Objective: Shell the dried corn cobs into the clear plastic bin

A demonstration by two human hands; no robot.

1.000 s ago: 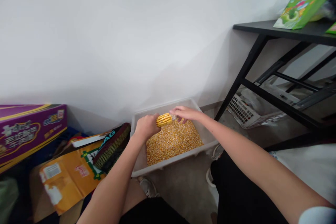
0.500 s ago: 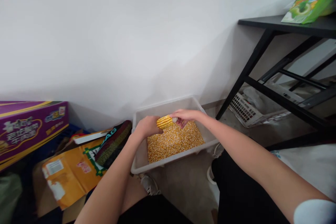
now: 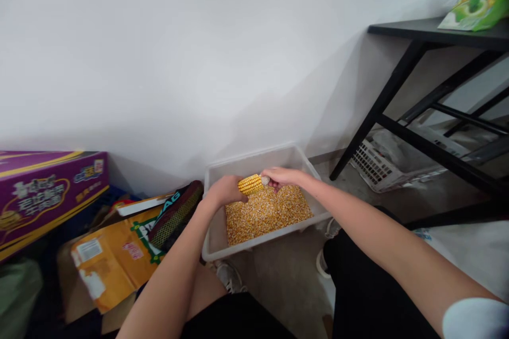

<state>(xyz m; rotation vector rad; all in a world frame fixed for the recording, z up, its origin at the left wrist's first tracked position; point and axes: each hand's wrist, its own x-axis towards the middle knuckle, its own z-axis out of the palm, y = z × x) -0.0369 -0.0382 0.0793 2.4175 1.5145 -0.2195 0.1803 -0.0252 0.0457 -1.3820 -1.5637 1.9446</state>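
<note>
A yellow corn cob (image 3: 250, 184) lies level above a white plastic tub (image 3: 262, 242), its pale bare end pointing right. My left hand (image 3: 227, 190) is wrapped round the cob's left part, which its fingers partly hide. At the right end, my right hand (image 3: 280, 177) is closed with its fingers on the pale tip; its lower fingers curl underneath. Below both hands, loose corn kernels (image 3: 270, 217) cover much of the tub's bottom.
On the left stand a purple carton (image 3: 51, 196), an orange flattened package (image 3: 115, 259) and a dark shoe-like mesh item (image 3: 178, 217). A black table (image 3: 421, 29) carries a green carton (image 3: 477, 2) at right. Beneath it sits a white basket (image 3: 374, 164).
My right hand has shifted slightly on the cob's end, with its fingers drawn in and more of the pale tip showing. The view has turned a little to the left.
</note>
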